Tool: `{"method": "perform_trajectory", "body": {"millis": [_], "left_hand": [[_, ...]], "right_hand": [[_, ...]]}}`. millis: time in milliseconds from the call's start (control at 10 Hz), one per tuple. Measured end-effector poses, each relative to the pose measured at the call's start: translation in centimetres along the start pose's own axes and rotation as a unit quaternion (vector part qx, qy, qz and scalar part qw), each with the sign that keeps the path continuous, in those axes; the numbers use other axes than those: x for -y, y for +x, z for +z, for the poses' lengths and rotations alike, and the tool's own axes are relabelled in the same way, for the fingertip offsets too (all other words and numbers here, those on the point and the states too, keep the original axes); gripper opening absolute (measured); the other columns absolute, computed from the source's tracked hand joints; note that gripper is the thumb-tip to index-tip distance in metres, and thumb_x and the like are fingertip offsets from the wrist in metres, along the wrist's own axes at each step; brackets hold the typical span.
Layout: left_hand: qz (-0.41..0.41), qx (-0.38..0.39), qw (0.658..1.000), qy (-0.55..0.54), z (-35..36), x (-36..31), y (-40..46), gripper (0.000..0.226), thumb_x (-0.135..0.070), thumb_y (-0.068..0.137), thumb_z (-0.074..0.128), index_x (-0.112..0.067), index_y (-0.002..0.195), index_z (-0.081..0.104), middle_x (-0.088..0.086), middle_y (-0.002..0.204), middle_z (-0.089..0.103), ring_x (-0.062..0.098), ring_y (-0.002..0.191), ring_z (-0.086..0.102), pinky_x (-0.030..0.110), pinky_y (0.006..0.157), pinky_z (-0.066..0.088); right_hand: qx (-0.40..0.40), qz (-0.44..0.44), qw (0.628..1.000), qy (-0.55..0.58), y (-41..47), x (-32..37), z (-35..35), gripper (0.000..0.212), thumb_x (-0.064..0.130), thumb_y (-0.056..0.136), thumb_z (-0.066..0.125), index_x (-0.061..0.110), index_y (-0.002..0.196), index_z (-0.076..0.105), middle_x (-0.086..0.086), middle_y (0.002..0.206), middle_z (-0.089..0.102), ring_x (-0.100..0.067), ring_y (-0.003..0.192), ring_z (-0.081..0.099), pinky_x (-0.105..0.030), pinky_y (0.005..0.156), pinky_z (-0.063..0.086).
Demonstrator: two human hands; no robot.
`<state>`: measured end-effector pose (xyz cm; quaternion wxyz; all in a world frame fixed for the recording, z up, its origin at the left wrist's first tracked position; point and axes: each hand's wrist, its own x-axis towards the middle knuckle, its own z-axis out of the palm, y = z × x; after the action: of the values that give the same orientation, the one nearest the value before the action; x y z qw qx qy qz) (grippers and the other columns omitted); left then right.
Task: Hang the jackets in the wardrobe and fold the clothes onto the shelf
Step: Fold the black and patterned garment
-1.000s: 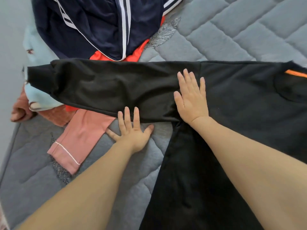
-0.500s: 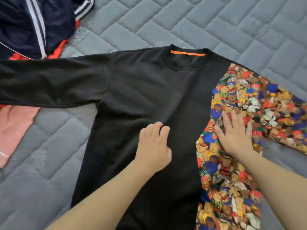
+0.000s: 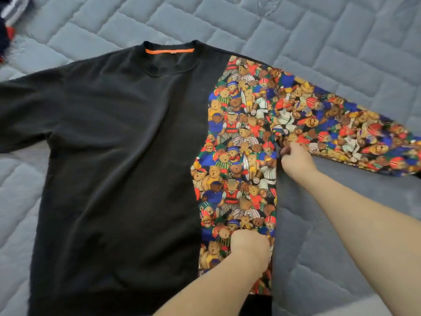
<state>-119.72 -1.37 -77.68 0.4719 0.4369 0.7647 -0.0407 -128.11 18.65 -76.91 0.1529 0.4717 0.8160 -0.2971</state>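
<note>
A sweatshirt [image 3: 118,169] lies flat on the quilted grey bed, collar with an orange tag at the far side. Its left half is black; its right half and right sleeve [image 3: 341,126] carry a colourful teddy-bear print. My right hand [image 3: 293,158] pinches the fabric at the underarm, where the printed sleeve meets the side seam. My left hand [image 3: 249,246] rests with curled fingers on the printed panel near the right side seam, lower down; whether it grips the cloth is hidden. The black left sleeve runs off the left edge.
The quilted grey bed cover [image 3: 341,42] spreads on all sides of the sweatshirt. A corner of a navy garment with white stripes and something red [image 3: 9,21] shows at the top left.
My view has shifted right. My right hand moved from lying flat on the printed panel to pinching the underarm seam. My left hand moved from the black middle to the printed panel.
</note>
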Motion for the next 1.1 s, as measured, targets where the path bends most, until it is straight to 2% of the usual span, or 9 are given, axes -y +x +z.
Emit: {"method": "perform_trajectory", "body": {"millis": [200,300,400,500,600,700,800,1000,1100], "left_hand": [[0.103,0.083,0.990,-0.040,-3.5,-1.7,-0.7,0.025,-0.023,0.097,0.045,-0.006,0.098,0.064,0.012,0.100,0.065,0.031,0.082,0.054,0.039,0.073,0.047],[0.049,-0.011,0.999,-0.010,-6.5,1.7,-0.9,0.020,-0.024,0.098,0.042,-0.011,0.093,0.057,0.011,0.102,0.063,0.031,0.084,0.054,0.039,0.074,0.046],[-0.030,-0.243,0.969,0.028,-9.3,7.9,-1.3,0.025,-0.033,0.099,0.043,-0.016,0.115,0.052,0.006,0.123,0.054,0.029,0.112,0.052,0.045,0.091,0.041],[-0.188,-0.258,0.948,-0.004,-10.4,15.8,-1.8,0.061,-0.051,0.101,0.029,-0.029,0.155,0.011,-0.002,0.161,0.006,0.027,0.150,0.003,0.067,0.112,0.013],[-0.280,-0.200,0.938,-0.039,-10.9,21.7,-2.3,0.073,-0.070,0.095,0.014,-0.040,0.153,-0.018,-0.007,0.162,-0.025,0.021,0.149,-0.024,0.071,0.112,-0.003],[-0.245,-0.236,0.941,-0.006,-12.0,25.3,-2.1,0.072,-0.073,0.093,0.007,-0.043,0.152,-0.020,-0.008,0.160,-0.031,0.018,0.146,-0.032,0.072,0.110,-0.009],[-0.196,-0.289,0.937,-0.017,-13.9,29.0,-1.1,0.066,-0.065,0.097,0.013,-0.042,0.154,-0.012,-0.010,0.161,-0.026,0.017,0.147,-0.029,0.068,0.113,-0.011],[-0.260,-0.396,0.859,-0.193,-22.6,37.7,3.0,0.061,-0.053,0.101,0.024,-0.040,0.156,-0.001,-0.018,0.164,-0.004,0.009,0.150,-0.014,0.066,0.110,-0.018],[-0.275,-0.411,0.866,-0.066,-25.2,41.1,3.7,0.071,-0.065,0.097,0.030,-0.030,0.156,0.012,-0.003,0.162,0.010,0.023,0.150,0.002,0.069,0.112,-0.002]], "right_hand": [[-0.073,-0.143,0.986,-0.035,-0.3,-1.1,-1.7,0.020,0.014,0.093,0.045,0.013,0.112,0.052,-0.010,0.111,0.056,-0.030,0.098,0.055,-0.040,0.077,0.046],[-0.142,-0.229,0.960,-0.079,-0.1,0.8,-1.0,0.035,0.020,0.094,0.049,0.008,0.126,0.051,-0.013,0.124,0.053,-0.031,0.113,0.050,-0.044,0.095,0.041],[-0.120,-0.281,0.943,-0.134,-0.1,3.5,0.0,0.049,0.027,0.097,0.046,0.010,0.142,0.041,-0.013,0.147,0.039,-0.031,0.138,0.034,-0.045,0.115,0.025],[-0.065,-0.295,0.933,-0.193,0.4,6.6,1.8,0.060,0.038,0.101,0.033,0.014,0.155,0.020,-0.012,0.162,0.014,-0.028,0.151,0.006,-0.046,0.123,0.002],[-0.004,-0.293,0.925,-0.244,1.2,9.0,4.7,0.068,0.050,0.101,0.023,0.020,0.158,0.001,-0.014,0.164,-0.005,-0.029,0.151,-0.009,-0.050,0.121,-0.006],[-0.010,-0.277,0.923,-0.265,2.5,11.1,7.5,0.072,0.058,0.099,0.016,0.023,0.156,-0.012,-0.017,0.161,-0.019,-0.033,0.148,-0.020,-0.055,0.119,-0.009],[-0.077,-0.263,0.924,-0.267,5.0,14.2,9.2,0.074,0.064,0.095,0.006,0.025,0.155,-0.012,-0.015,0.161,-0.019,-0.033,0.148,-0.022,-0.059,0.116,-0.012],[-0.179,-0.224,0.927,-0.243,11.4,21.3,10.0,0.082,0.070,0.091,0.001,0.023,0.157,-0.003,-0.016,0.163,-0.006,-0.034,0.150,-0.010,-0.058,0.118,-0.009],[-0.212,-0.227,0.927,-0.209,14.3,23.9,9.8,0.077,0.066,0.094,0.008,0.023,0.158,0.005,-0.017,0.163,0.001,-0.033,0.151,-0.002,-0.058,0.119,-0.001]]}}
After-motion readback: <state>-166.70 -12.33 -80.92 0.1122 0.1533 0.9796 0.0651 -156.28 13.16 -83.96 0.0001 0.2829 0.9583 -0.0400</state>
